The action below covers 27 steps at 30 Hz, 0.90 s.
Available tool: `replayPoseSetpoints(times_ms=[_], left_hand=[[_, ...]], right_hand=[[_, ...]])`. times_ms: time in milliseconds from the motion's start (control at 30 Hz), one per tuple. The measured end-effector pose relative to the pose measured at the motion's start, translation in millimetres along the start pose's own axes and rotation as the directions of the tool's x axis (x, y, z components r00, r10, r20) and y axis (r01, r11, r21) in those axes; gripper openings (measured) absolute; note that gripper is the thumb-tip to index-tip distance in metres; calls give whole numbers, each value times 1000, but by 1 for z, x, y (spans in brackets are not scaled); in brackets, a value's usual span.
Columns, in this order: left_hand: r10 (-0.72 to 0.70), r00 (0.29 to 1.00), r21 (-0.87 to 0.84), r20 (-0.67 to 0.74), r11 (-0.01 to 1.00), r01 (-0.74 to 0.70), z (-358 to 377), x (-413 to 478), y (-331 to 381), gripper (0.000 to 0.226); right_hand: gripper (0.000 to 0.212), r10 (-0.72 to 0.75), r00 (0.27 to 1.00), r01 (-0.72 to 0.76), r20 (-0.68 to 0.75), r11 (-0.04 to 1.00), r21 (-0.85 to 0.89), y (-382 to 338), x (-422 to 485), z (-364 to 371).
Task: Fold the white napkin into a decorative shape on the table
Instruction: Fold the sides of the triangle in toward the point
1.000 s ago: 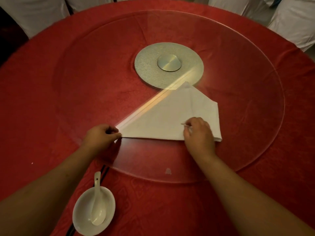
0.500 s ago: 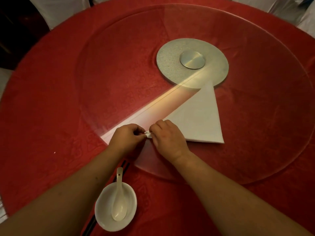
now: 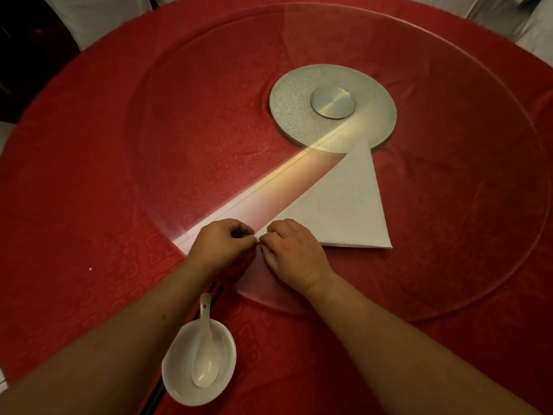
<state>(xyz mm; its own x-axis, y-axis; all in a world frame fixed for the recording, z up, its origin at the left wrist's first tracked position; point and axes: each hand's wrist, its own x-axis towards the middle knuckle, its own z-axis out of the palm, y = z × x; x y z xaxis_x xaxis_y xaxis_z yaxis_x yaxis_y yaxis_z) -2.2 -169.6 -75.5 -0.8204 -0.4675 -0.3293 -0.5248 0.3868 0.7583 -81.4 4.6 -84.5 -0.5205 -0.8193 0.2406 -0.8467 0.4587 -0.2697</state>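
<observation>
Both hands are together now, knuckle to knuckle at the near-left corner of the white napkin [image 3: 344, 205]: my left hand [image 3: 223, 245] and right hand [image 3: 294, 253] each pinch closed on that same corner point, fingertips touching where the cloth comes to a tip. A second ago they were well apart, the left hand on the left tip and the right hand resting on the napkin's lower right area; half a second ago they had already met, and since then I see almost no change in the grip. The napkin has gone from a wide, loose triangle to a narrower, cleaner one, lying flat on the glass turntable [image 3: 449, 265] and stretching away from my hands up and to the right, its far tip just reaching the silver hub [image 3: 299, 109] beyond. Its long lower edge runs out to the right of my right hand. A pale streak of reflected light on the glass runs from my left hand toward the hub. Below my hands, near my left forearm, a white bowl [image 3: 179, 381] sits on the red counter [image 3: 74, 205] with a white spoon [image 3: 205, 354] lying in it, handle pointing toward my hands.
</observation>
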Motion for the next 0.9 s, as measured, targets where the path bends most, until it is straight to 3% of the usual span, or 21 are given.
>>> replayPoseSetpoints(times_ms=[233,433,700,900], left_hand=[[40,999,220,5,975,-40,-1,1,8,11],[-23,989,336,145,942,-27,-3,-1,27,14],[-114,948,251,298,967,38,2,-14,38,20],[-134,965,434,227,900,23,6,-17,49,41]], right_hand=[[19,26,999,-25,-20,999,28,0,-3,1],[28,20,999,-19,-29,1000,18,4,-15,-5],[29,-94,995,92,-23,994,-55,16,-43,-10],[22,-135,991,132,-27,987,-93,17,-53,-9]])
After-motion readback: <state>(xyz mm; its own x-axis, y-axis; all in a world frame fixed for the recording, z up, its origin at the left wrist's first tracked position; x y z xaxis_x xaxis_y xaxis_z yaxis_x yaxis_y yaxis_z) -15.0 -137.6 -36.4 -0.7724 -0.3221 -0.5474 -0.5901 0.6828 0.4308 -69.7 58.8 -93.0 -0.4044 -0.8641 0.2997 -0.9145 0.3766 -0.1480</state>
